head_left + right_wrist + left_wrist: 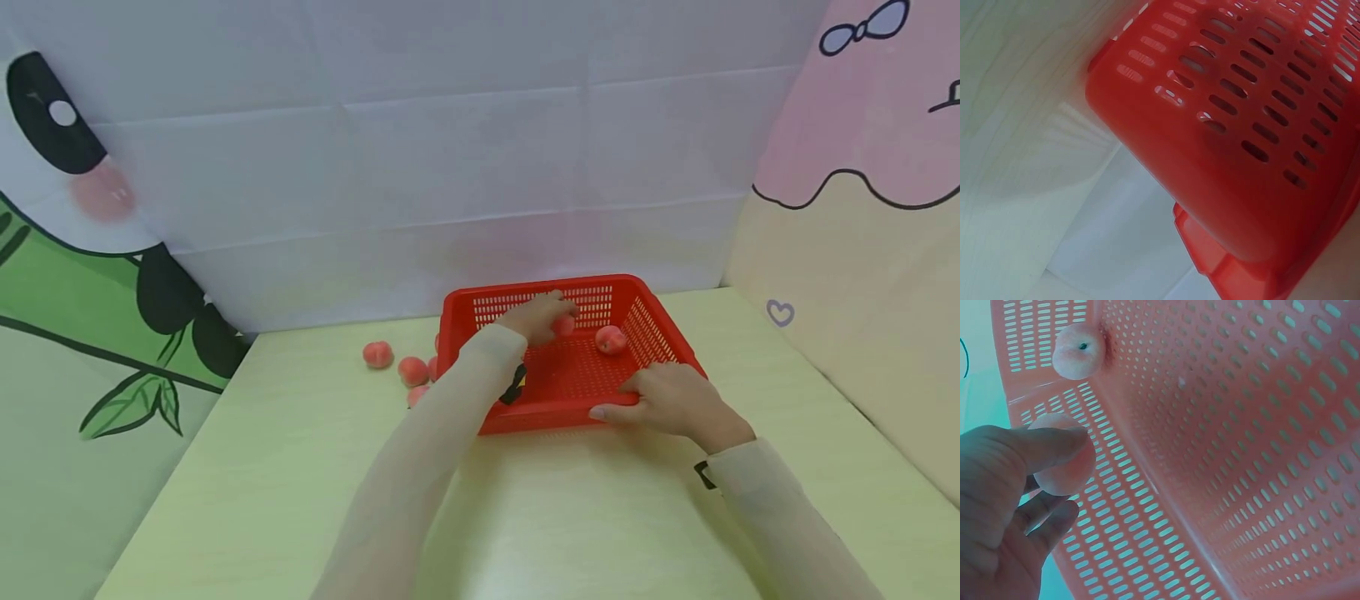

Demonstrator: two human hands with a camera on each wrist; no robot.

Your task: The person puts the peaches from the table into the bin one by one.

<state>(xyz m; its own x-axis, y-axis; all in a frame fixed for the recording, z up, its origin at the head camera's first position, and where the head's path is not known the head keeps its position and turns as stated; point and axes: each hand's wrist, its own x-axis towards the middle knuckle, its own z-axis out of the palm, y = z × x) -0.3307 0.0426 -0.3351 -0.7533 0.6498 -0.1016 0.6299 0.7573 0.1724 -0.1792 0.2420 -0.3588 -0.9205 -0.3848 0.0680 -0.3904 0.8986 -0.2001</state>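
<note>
A red plastic basket (540,417) with slotted walls stands at the back of the table. My left hand (534,319) reaches over its left side and pinches a peach (564,325) between thumb and fingers. In the left wrist view, that pinched peach (1063,464) is in front of the slotted wall. Another peach (611,339) lies inside the basket, near the right wall. At the front right corner, my right hand (671,400) grips the basket's rim, thumb along the front edge. The right wrist view shows the basket's outer wall (1166,156) close up.
Several more peaches lie on the table left of the basket, among them one peach (378,354) and a nearer peach (413,371); some are partly hidden by the basket and left arm. A white wall sheet (450,167) rises behind the table (262,467).
</note>
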